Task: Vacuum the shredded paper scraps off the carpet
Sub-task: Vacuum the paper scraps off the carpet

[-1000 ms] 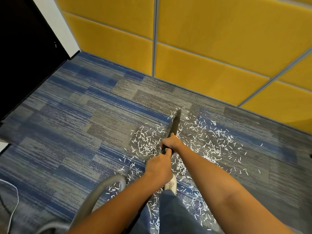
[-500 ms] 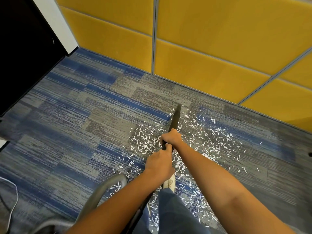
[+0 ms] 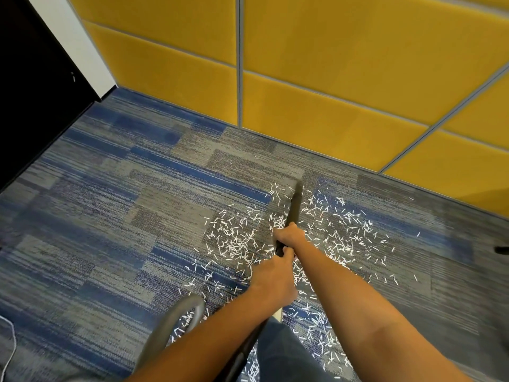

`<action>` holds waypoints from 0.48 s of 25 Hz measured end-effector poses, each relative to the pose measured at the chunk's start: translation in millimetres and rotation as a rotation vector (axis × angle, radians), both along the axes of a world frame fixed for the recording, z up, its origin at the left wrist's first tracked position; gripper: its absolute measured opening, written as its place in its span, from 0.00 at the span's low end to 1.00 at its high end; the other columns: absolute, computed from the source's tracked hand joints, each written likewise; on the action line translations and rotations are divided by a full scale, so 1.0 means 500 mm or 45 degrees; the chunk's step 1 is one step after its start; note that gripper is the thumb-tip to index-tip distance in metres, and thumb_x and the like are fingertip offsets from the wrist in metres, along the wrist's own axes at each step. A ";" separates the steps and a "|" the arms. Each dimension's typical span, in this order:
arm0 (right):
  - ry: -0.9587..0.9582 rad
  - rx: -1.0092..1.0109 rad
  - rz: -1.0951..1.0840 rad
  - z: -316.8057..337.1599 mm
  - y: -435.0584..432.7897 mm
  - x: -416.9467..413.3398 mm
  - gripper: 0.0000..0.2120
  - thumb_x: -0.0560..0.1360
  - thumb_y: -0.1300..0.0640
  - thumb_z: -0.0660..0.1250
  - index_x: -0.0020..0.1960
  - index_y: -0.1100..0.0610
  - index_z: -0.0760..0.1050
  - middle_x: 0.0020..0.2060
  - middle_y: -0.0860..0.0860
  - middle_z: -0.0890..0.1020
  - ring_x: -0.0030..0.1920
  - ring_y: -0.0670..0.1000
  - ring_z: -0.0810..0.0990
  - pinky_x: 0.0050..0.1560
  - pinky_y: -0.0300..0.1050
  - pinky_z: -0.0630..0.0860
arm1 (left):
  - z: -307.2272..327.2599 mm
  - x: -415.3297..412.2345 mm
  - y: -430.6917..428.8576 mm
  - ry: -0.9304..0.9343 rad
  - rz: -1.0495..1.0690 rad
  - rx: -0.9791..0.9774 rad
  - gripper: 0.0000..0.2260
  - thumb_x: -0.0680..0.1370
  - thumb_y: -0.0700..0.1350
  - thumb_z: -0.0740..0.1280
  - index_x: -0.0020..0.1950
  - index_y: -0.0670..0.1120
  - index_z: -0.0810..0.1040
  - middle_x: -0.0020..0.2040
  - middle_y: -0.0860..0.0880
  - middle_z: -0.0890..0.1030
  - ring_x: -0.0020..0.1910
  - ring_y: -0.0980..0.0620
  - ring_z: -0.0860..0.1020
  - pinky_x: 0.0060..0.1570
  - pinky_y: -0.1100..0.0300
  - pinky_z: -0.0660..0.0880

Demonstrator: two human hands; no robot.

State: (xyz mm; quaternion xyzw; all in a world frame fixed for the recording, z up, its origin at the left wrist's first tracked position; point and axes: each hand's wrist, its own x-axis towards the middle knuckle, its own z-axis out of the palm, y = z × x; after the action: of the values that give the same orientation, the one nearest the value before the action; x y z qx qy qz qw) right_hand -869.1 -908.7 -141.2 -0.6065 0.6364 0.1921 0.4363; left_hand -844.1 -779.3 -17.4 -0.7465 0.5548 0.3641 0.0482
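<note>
White shredded paper scraps (image 3: 237, 241) lie scattered over the blue-grey carpet (image 3: 110, 216), on both sides of a dark vacuum wand (image 3: 294, 208). The wand's tip rests on the carpet at the far edge of the scraps. My right hand (image 3: 289, 235) grips the wand further forward. My left hand (image 3: 275, 282) is closed around it just behind. A grey vacuum hose (image 3: 170, 326) curves down at the lower left.
A yellow padded wall (image 3: 330, 78) runs across the back. A dark door or cabinet (image 3: 33, 92) stands at the left. A white cable (image 3: 9, 343) lies at the lower left edge. My trouser leg (image 3: 283, 351) and shoe show below my hands.
The view has shifted slightly; the wand and both hands have moved a little forward over the scraps. Both grips are unchanged.
</note>
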 end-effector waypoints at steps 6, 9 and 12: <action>0.094 -0.055 -0.065 -0.017 0.001 -0.042 0.25 0.71 0.55 0.66 0.64 0.65 0.70 0.47 0.55 0.75 0.34 0.50 0.73 0.26 0.37 0.66 | 0.002 -0.003 0.002 0.032 -0.073 -0.025 0.25 0.77 0.41 0.65 0.71 0.45 0.58 0.56 0.42 0.77 0.54 0.41 0.78 0.51 0.51 0.74; 0.036 -0.059 -0.041 -0.016 0.012 -0.028 0.26 0.69 0.54 0.68 0.63 0.65 0.71 0.51 0.57 0.79 0.36 0.50 0.75 0.24 0.38 0.64 | -0.003 0.006 0.011 0.014 -0.051 -0.014 0.25 0.77 0.41 0.65 0.70 0.46 0.58 0.55 0.42 0.77 0.54 0.41 0.78 0.52 0.50 0.75; -0.001 -0.043 0.000 -0.004 0.018 -0.003 0.30 0.69 0.55 0.68 0.67 0.66 0.67 0.56 0.59 0.77 0.42 0.53 0.74 0.25 0.38 0.65 | 0.002 0.019 0.020 -0.014 -0.012 -0.009 0.26 0.77 0.41 0.65 0.71 0.45 0.58 0.56 0.42 0.77 0.55 0.41 0.78 0.51 0.50 0.74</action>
State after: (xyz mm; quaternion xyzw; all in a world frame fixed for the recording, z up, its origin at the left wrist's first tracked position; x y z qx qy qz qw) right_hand -870.4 -899.7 -143.3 -0.6138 0.6393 0.1811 0.4263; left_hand -834.5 -769.4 -16.6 -0.7461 0.5592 0.3579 0.0504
